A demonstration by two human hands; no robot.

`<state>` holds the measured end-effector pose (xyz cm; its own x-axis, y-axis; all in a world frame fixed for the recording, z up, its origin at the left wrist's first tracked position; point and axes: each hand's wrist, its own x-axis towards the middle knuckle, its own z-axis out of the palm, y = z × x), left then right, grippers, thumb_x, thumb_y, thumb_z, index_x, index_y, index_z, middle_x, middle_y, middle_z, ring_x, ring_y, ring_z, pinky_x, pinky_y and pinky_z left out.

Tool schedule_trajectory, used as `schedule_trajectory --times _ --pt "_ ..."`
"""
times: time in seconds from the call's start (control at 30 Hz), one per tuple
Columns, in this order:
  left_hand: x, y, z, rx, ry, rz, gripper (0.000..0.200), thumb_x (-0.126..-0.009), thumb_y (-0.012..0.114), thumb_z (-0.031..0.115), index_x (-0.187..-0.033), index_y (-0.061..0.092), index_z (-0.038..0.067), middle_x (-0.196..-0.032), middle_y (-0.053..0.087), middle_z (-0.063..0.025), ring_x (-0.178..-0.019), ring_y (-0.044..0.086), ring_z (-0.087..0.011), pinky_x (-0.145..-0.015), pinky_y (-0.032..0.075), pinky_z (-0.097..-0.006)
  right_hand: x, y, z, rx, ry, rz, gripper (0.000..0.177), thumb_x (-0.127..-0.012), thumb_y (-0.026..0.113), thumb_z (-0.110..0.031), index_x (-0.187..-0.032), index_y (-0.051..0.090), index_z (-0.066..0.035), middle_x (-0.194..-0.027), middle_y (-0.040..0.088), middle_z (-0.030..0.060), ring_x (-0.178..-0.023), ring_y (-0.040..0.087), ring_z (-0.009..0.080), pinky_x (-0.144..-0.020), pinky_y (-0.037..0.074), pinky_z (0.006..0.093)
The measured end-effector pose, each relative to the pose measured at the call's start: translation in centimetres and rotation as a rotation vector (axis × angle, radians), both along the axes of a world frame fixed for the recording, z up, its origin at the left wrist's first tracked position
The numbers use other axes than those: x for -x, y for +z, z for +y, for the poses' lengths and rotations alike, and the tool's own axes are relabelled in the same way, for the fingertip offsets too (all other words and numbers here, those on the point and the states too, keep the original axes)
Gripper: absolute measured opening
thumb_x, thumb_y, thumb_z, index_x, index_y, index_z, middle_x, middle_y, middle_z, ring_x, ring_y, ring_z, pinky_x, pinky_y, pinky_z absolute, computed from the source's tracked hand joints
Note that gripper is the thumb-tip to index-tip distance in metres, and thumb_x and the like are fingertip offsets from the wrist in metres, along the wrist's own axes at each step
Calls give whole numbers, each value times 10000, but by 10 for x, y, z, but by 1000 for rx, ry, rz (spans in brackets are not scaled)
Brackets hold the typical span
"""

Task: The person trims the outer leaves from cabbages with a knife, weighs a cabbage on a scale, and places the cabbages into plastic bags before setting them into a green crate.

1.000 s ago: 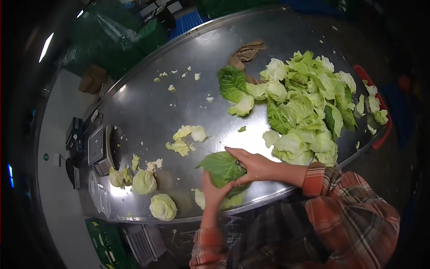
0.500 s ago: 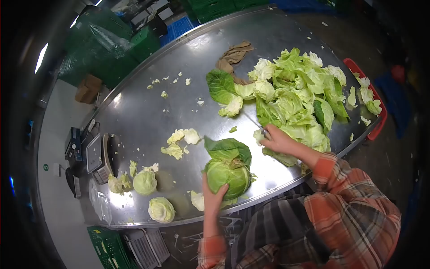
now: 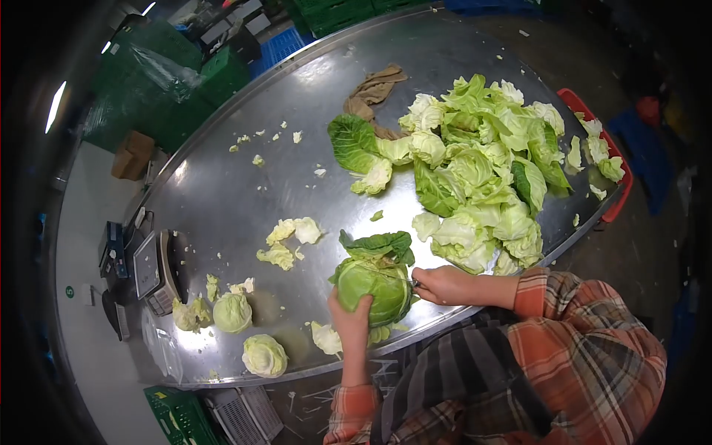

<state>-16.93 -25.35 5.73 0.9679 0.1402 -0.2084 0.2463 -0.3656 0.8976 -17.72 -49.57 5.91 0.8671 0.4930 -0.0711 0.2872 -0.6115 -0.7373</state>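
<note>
A green cabbage point(image 3: 377, 293) with dark outer leaves rests on the steel table point(image 3: 222, 185) near its front edge. My left hand point(image 3: 348, 317) grips it from the left side, thumb on top. My right hand point(image 3: 443, 285) is closed round the handle of a knife point(image 3: 414, 282), whose blade lies at the cabbage's upper right, by the stem end; much of the blade is hard to make out. Two trimmed cabbages, one round point(image 3: 233, 312) and one nearer the edge point(image 3: 265, 356), sit to the left.
A big heap of loose cabbage leaves point(image 3: 475, 178) covers the right part of the table, beside a brown cloth point(image 3: 376, 90). A red crate point(image 3: 619, 167) with leaves stands beyond the right edge. A weighing scale point(image 3: 157, 271) stands at left; a green crate point(image 3: 182, 417) is below.
My right hand has moved from the leaf heap down and left to the cabbage, bringing the knife against it. My left hand still holds the cabbage. The view has shifted slightly.
</note>
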Motion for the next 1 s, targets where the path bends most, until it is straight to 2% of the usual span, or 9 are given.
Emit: schedule_trajectory --times 0.27,0.57,0.67,0.77,0.87,0.9,0.97,1.0 --pt "-11 0 -6 -24 23 -18 723 -737 761 232 -1293 405 -61 -1248 453 -212 -1162 461 -306 -1002 360 -389 -23 -16 7 86 22 115 258 -862 537 -188 -962 390 -1 -638 582 223 -606 580 431 -545 458 501" --pt "-44 4 -5 -46 49 125 710 -724 759 349 -1215 453 -62 -1190 451 -224 -1104 455 -341 -966 360 -426 -55 -26 18 224 -5 254 253 -818 524 -137 -976 413 26 -715 611 238 -700 610 422 -631 477 494" --pt "-42 16 -20 -182 33 105 704 -708 764 351 -1199 466 -56 -1193 452 -221 -1102 453 -344 -961 362 -426 -52 -41 17 277 -26 293 311 -819 512 -132 -1057 429 49 -743 622 240 -714 615 413 -640 482 484" --pt "-15 9 -37 -550 -120 -279 634 -734 753 310 -1194 481 -31 -1131 491 -185 -1080 471 -281 -937 380 -383 -38 -74 9 186 96 95 347 -821 534 -151 -1084 463 63 -772 625 258 -718 618 413 -658 490 492" --pt "-8 1 -13 -58 14 -87 790 -649 781 237 -1288 407 -39 -1245 438 -184 -1175 431 -320 -1016 342 -403 -37 -80 15 274 -4 275 375 -811 525 -146 -1117 468 64 -798 634 256 -731 618 417 -681 500 476" --pt "-1 -4 -4 70 25 -77 810 -647 770 208 -1314 377 -31 -1271 426 -179 -1194 422 -311 -1031 332 -397 -39 -87 14 291 43 175 401 -845 509 -159 -1145 430 94 -739 637 212 -617 628 353 -584 517 428" --pt "19 -12 17 321 46 -62 859 -641 748 148 -1366 317 -15 -1322 400 -168 -1230 403 -293 -1060 312 -384 -41 -55 17 102 -3 456 428 -868 506 -174 -1185 396 92 -671 615 167 -520 601 287 -496 500 381" --pt "29 -12 24 296 5 -45 868 -642 736 139 -1378 299 -4 -1341 385 -166 -1237 397 -288 -1066 306 -380 -40 -38 17 7 -26 602 442 -880 505 -181 -1206 380 91 -638 603 144 -472 588 254 -452 492 357"
